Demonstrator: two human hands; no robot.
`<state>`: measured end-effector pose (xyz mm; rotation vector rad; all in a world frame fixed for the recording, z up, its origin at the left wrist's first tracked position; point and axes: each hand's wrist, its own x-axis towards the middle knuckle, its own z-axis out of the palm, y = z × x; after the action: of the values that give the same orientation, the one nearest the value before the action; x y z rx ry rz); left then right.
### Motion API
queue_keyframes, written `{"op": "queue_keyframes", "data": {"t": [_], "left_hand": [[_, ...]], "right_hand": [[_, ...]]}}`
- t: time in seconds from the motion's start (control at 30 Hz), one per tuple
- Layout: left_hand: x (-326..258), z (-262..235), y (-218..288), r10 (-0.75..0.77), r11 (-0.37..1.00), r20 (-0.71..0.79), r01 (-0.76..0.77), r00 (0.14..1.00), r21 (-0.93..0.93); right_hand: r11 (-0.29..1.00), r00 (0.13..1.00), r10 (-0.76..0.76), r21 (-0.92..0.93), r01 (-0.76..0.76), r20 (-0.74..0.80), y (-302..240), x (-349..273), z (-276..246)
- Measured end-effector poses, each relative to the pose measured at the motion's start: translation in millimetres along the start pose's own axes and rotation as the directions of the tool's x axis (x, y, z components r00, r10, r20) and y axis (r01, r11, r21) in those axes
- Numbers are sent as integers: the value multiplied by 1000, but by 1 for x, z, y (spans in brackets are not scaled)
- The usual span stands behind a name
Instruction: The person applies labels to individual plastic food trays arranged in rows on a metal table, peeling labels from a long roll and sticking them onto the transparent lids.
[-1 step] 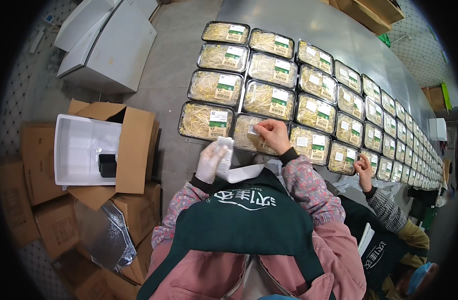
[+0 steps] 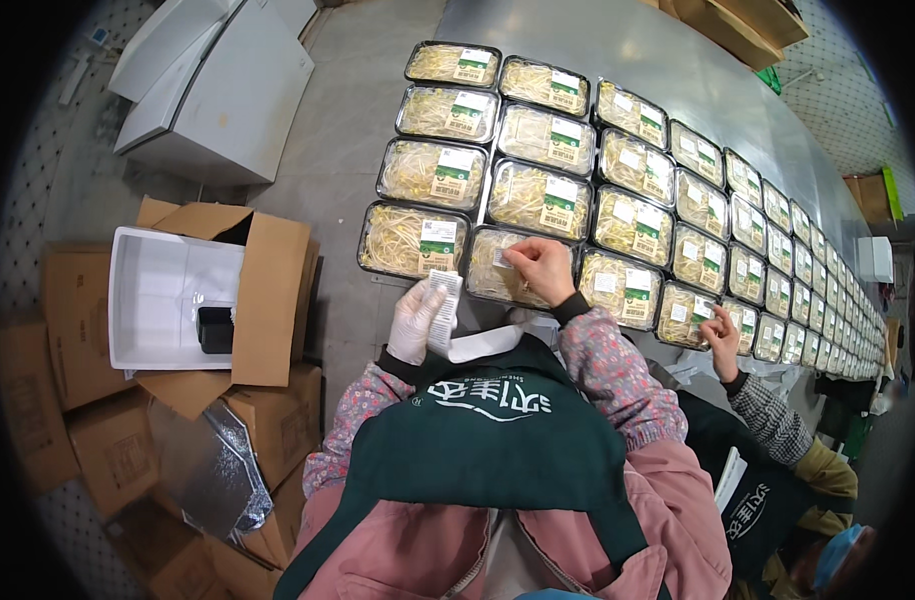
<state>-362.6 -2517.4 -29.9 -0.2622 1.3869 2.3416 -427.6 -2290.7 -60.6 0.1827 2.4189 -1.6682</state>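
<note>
The bean sprout tray is sitting second from left in the row nearest the person. The gloved left hand is gripping a white label strip; the right hand is bunching its fingertips at a small white label over the film, whether pinching or pressing I cannot tell. Smoothing from one edge should be helping avoid creases. Pale sprouts are showing through, inside a black rim.

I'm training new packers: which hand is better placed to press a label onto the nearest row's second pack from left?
Right, I think: the right hand is over that pack, fingertips at a small label; the gloved left hand holds the label strip.
</note>
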Motion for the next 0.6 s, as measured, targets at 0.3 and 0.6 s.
{"op": "queue_keyframes", "data": {"t": [0.3, 0.6], "left_hand": [[20, 22, -7, 116, 991, -171, -125, 978, -38], [40, 38, -15, -44, 999, -21, 43, 999, -18]], "right_hand": [[999, 990, 17, -32, -13, 141, -35, -2, -10], [924, 988, -53, 383, -7, 145, -38, 24, -16]]}}
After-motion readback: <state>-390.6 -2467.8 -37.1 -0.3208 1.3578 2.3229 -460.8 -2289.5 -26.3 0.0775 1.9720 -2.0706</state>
